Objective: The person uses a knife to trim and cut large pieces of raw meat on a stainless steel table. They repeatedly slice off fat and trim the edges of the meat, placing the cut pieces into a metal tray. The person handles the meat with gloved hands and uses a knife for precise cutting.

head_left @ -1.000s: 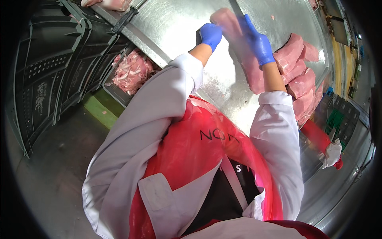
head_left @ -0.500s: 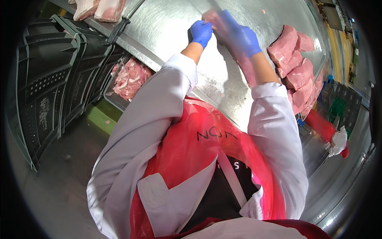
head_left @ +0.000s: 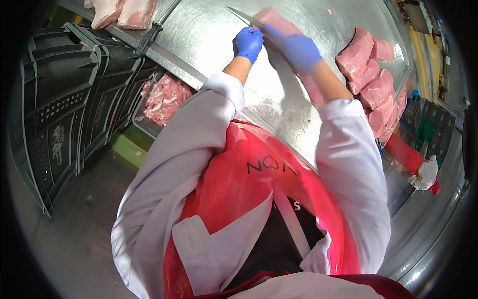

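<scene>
My left hand (head_left: 249, 42), in a blue glove, is closed around the handle of a knife (head_left: 240, 15); the blade points up and left over the steel table (head_left: 209, 35). Just to its right, my right hand (head_left: 298, 48), also blue-gloved and blurred by motion, grips a pale pink piece of meat (head_left: 273, 20) lying on the table beside the blade. Both hands are close together at the far side of the table. White sleeves and a red apron fill the lower part of the view.
A pile of pink meat cuts (head_left: 371, 79) lies on the table's right side. More cuts (head_left: 124, 12) sit at the top left. A tray of meat trimmings (head_left: 167, 94) stands under the table edge, with black crates (head_left: 64, 99) to the left.
Both hands have reached farther across the table, and the meat piece went with the right hand. The knife blade now shows to the left of the meat.
</scene>
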`<state>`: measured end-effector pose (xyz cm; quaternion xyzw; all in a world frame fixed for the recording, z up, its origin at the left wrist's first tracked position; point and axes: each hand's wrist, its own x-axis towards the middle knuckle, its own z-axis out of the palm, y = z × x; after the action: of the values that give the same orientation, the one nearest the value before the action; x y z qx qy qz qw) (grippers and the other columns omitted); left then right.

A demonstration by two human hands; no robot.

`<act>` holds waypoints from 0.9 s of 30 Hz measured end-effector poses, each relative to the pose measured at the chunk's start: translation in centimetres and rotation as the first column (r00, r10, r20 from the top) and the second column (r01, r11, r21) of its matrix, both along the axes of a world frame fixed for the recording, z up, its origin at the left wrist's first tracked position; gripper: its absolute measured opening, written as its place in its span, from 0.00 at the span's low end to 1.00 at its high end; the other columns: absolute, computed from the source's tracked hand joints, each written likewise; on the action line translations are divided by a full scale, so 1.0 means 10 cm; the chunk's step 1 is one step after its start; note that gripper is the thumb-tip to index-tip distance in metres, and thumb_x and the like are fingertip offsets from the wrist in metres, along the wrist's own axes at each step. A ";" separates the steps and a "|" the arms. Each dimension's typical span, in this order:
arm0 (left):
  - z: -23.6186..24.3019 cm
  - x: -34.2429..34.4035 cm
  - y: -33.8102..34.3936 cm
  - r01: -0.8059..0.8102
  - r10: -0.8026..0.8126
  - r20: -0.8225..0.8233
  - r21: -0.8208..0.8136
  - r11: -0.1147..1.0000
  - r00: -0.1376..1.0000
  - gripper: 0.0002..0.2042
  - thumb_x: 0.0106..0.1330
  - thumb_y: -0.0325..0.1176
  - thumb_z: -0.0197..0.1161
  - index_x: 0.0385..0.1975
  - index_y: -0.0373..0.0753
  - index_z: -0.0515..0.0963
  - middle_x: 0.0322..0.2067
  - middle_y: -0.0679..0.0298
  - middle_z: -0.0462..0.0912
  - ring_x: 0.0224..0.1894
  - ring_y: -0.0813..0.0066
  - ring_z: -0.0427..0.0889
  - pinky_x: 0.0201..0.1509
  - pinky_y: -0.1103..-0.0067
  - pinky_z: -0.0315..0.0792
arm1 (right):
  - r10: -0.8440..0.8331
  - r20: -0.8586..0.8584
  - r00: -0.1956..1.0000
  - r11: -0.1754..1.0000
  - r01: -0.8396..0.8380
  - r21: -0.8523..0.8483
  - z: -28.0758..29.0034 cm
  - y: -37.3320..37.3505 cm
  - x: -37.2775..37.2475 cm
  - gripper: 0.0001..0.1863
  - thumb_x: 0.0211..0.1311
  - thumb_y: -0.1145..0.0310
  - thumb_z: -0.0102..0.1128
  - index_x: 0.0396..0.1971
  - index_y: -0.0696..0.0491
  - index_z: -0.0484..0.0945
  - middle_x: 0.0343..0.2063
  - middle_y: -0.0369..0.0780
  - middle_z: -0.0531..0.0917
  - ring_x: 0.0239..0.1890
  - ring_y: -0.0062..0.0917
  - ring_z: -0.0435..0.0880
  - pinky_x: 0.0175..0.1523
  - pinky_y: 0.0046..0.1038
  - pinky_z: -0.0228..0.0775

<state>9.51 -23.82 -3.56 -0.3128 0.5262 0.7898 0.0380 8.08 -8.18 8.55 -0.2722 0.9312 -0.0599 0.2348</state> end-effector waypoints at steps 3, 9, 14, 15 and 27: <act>0.11 0.04 0.00 0.032 -0.035 -0.025 -0.125 0.992 0.999 0.09 0.65 0.34 0.63 0.34 0.33 0.82 0.26 0.63 0.83 0.28 0.77 0.79 0.34 0.78 0.73 | -0.053 -0.036 0.998 0.977 0.045 -0.206 -0.48 0.32 0.04 0.36 0.70 0.70 0.46 0.75 0.27 0.54 0.33 0.48 0.85 0.30 0.40 0.85 0.39 0.39 0.77; -0.14 0.02 -0.14 0.123 -0.081 0.117 -0.420 0.899 0.990 0.09 0.65 0.36 0.64 0.33 0.36 0.83 0.27 0.60 0.85 0.30 0.73 0.83 0.37 0.75 0.76 | 0.002 -0.063 0.998 0.998 -0.006 -0.066 -0.14 0.44 0.31 0.37 0.70 0.71 0.46 0.75 0.27 0.53 0.30 0.45 0.85 0.27 0.41 0.85 0.35 0.40 0.77; -0.35 -0.02 -0.28 0.200 -0.171 0.105 -0.577 0.792 0.980 0.11 0.63 0.41 0.63 0.31 0.40 0.83 0.30 0.54 0.87 0.35 0.59 0.86 0.43 0.69 0.78 | -0.070 -0.070 0.995 0.997 0.068 -0.024 -0.59 0.72 0.53 0.39 0.68 0.70 0.49 0.76 0.26 0.50 0.26 0.44 0.85 0.23 0.41 0.85 0.28 0.42 0.77; -0.31 -0.01 -0.27 0.216 -0.189 0.110 -0.605 0.766 0.976 0.11 0.63 0.42 0.63 0.31 0.40 0.83 0.30 0.53 0.87 0.36 0.58 0.86 0.43 0.68 0.77 | -0.052 -0.075 0.996 0.999 0.052 -0.006 -0.59 0.92 0.59 0.40 0.68 0.70 0.49 0.76 0.26 0.49 0.26 0.44 0.85 0.22 0.41 0.85 0.27 0.42 0.77; -0.37 0.05 -0.85 0.114 -0.214 -0.042 -0.739 0.664 0.976 0.08 0.61 0.34 0.62 0.29 0.35 0.81 0.28 0.52 0.85 0.31 0.59 0.85 0.40 0.68 0.78 | -0.028 -0.160 0.987 0.999 0.023 -0.034 -0.16 1.23 1.03 0.39 0.68 0.68 0.51 0.76 0.27 0.50 0.26 0.46 0.84 0.24 0.41 0.84 0.30 0.41 0.78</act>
<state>10.01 -32.32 -7.29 -0.2029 0.8253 0.5244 -0.0522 18.40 4.15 6.92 -0.2680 0.9494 -0.0556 0.1540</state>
